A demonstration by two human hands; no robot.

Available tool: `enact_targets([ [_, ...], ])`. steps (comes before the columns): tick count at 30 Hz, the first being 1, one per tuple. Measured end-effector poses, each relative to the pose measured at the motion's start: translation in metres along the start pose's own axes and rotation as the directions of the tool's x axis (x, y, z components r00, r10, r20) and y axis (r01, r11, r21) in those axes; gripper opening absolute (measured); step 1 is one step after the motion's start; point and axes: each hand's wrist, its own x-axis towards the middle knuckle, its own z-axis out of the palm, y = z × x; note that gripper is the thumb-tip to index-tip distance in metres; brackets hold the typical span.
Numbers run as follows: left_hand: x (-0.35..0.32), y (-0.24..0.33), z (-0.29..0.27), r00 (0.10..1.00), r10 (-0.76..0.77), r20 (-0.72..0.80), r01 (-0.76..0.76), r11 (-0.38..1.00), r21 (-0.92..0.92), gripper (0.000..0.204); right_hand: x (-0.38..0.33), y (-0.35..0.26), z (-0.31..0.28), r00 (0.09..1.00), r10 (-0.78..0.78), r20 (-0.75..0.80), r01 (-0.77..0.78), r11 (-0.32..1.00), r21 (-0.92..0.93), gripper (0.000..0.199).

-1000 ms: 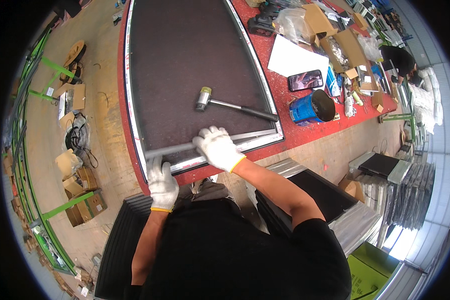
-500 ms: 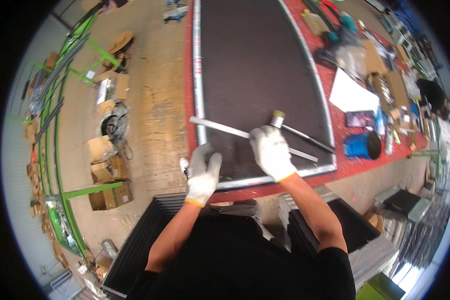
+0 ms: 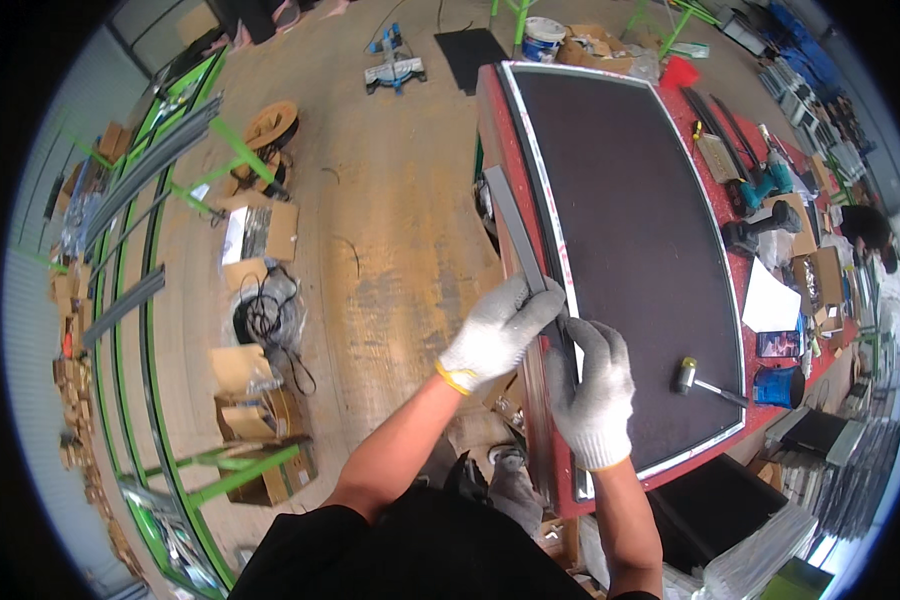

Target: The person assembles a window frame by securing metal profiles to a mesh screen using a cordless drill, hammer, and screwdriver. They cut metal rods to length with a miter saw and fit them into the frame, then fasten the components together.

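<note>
In the head view, the gloved left hand and right hand both close around a long grey metal strip (its far end slanting up-left), held over the left edge of the framed dark screen panel on the red table, forearms rising from below.

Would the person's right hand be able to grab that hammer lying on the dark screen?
Probably yes: the hammer lies just beside the right hand with bare mesh between, but that hand now grips the metal strip.

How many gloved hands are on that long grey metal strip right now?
2: the left hand wraps the metal strip by the screen frame's left edge; the right hand grips just below.
</note>
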Motion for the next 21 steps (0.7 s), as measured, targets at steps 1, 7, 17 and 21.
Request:
enact_targets([
  [1,0.011,0.011,-0.023,0.992,0.086,0.091,-0.088,0.996,0.016,0.027,0.016,-0.010,0.002,1.000,0.018,-0.013,-0.017,1.000,0.012,0.032],
  [7,0.053,0.040,-0.123,0.902,-0.182,0.392,0.051,0.946,0.321,0.028,0.106,-0.044,0.032,0.974,0.218,-0.059,-0.185,0.920,0.345,0.024],
  [17,0.091,0.049,-0.243,0.863,-0.318,0.392,0.021,0.799,0.602,0.037,0.228,-0.073,0.145,0.936,0.316,0.157,-0.344,0.715,0.609,0.026],
  [21,0.127,0.045,-0.291,0.870,-0.332,0.364,0.031,0.774,0.632,0.038,0.278,-0.067,0.198,0.891,0.376,0.255,-0.445,0.611,0.655,0.020],
])
